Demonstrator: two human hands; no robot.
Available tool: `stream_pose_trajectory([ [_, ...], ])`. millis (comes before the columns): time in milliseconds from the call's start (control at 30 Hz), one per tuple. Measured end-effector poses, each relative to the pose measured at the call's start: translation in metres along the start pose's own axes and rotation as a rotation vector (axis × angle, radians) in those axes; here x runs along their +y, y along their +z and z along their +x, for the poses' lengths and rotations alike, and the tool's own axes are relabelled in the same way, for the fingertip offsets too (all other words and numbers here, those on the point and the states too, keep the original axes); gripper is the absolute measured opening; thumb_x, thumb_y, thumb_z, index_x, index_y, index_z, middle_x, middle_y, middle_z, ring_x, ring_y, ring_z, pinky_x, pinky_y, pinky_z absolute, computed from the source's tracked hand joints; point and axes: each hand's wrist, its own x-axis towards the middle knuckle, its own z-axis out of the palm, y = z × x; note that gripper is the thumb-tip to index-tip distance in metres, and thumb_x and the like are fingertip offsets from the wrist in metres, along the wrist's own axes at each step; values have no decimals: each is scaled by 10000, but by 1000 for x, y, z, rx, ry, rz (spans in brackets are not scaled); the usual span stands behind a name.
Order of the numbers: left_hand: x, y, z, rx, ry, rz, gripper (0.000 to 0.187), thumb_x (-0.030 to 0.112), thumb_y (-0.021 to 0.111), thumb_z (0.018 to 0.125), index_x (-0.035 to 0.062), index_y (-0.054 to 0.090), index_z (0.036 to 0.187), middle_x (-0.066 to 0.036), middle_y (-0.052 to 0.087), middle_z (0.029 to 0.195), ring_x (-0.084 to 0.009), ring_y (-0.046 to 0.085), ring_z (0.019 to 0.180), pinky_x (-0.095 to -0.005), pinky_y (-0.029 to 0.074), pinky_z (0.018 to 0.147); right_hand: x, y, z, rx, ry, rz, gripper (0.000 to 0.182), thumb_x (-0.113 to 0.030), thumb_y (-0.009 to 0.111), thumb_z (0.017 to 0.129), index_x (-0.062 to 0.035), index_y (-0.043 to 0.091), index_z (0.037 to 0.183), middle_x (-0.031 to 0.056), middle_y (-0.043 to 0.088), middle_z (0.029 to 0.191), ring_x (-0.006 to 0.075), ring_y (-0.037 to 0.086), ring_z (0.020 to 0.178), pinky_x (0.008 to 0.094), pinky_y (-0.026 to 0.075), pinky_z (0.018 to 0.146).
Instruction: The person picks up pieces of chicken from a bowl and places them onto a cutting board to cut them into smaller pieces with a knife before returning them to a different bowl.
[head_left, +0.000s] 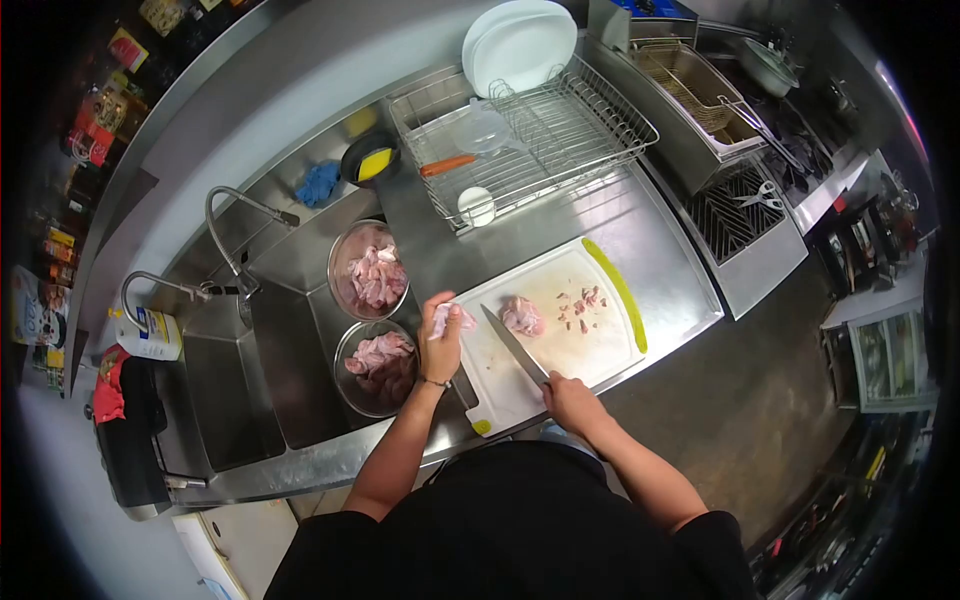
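My left hand [440, 338] is closed around a pale piece of raw chicken [455, 320] at the left edge of the white cutting board [500, 385]. In my right hand [572, 400] is the handle of a kitchen knife [515, 342], its blade slanting up and left over the board. Beside the blade lies another piece of raw meat [522, 316]. Small meat scraps [580, 307] are scattered on the board's right part. Left of my left hand stand two metal bowls with raw meat, the upper bowl [336, 275] and the lower bowl [345, 385].
A double sink [290, 370] with faucets [225, 240] is at the left. Behind the board stands a wire dish rack [590, 110] with white plates [520, 50]. A fryer [690, 90] and scissors [762, 197] are at the right. The steel counter's front edge runs near my body.
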Motion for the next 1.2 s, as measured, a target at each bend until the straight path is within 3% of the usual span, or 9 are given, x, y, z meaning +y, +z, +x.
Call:
stream_pose_trajectory([
  [100, 11, 17, 3, -235, 201, 62, 143, 120, 488, 928, 14, 559, 992, -109, 619, 828, -170, 608, 774, -290, 480, 712, 0, -36, -27, 88, 26, 37, 247, -232, 491, 908, 13, 520, 909, 283, 614, 784, 471, 596, 739, 543, 477, 697],
  [167, 24, 40, -10, -553, -219, -45, 214, 66, 530, 837, 7, 529, 1043, -168, 590, 940, -246, 588, 903, -341, 463, 794, 15, -38, -33, 167, 100, 117, 256, -237, 485, 910, 15, 526, 906, 282, 613, 802, 472, 591, 763, 544, 468, 713],
  [200, 26, 57, -17, -563, -218, -44, 214, 66, 530, 837, 7, 529, 1043, -168, 590, 940, -246, 588, 903, -341, 463, 794, 25, -36, -34, 220, 147, 100, 254, -241, 485, 911, 10, 528, 914, 284, 613, 806, 473, 589, 773, 546, 467, 716],
  [267, 26, 90, -32, -531, 105, 332, 348, 54, 558, 766, -2, 484, 1102, -222, 535, 1020, -350, 530, 1007, -397, 437, 864, 40, -31, -36, 269, 223, 75, 257, -257, 479, 914, -7, 528, 938, 287, 613, 796, 469, 590, 799, 551, 467, 720],
  [367, 16, 104, -46, -538, 267, 574, 455, 56, 581, 728, -8, 435, 1154, -245, 515, 1005, -417, 498, 1008, -437, 426, 888, 43, -34, -39, 273, 255, 17, 252, -266, 476, 917, -20, 507, 963, 275, 614, 754, 462, 600, 757, 553, 474, 691],
  [533, 11, 90, -56, -530, 330, 521, 200, 98, 626, 799, 72, 609, 997, -140, 551, 1014, -338, 586, 875, -409, 496, 745, 37, -41, -53, 305, 272, -11, 230, -263, 473, 921, -40, 476, 979, 259, 612, 707, 452, 605, 683, 549, 482, 639],
  [667, 9, 89, -60, -479, 350, 510, 151, 102, 649, 813, 61, 643, 958, -105, 596, 939, -309, 606, 840, -386, 500, 719, 29, -28, -56, 293, 232, -76, 187, -232, 460, 930, -50, 474, 971, 245, 608, 677, 435, 611, 657, 528, 491, 582],
  [833, -1, 88, -60, -459, 390, 483, 167, 86, 663, 799, 53, 640, 961, -108, 598, 939, -306, 612, 830, -378, 502, 709, 13, -32, -46, 368, 177, -120, 158, -213, 448, 934, -56, 454, 953, 215, 597, 618, 414, 603, 558, 499, 487, 512],
  [1200, -2, 83, -60, -501, 372, 453, 161, 92, 642, 817, 32, 627, 965, -111, 599, 925, -299, 609, 828, -375, 497, 714, 19, -8, -8, 287, 233, -115, 124, -112, 439, 890, -1, 452, 945, 254, 616, 671, 424, 632, 635, 508, 511, 572],
])
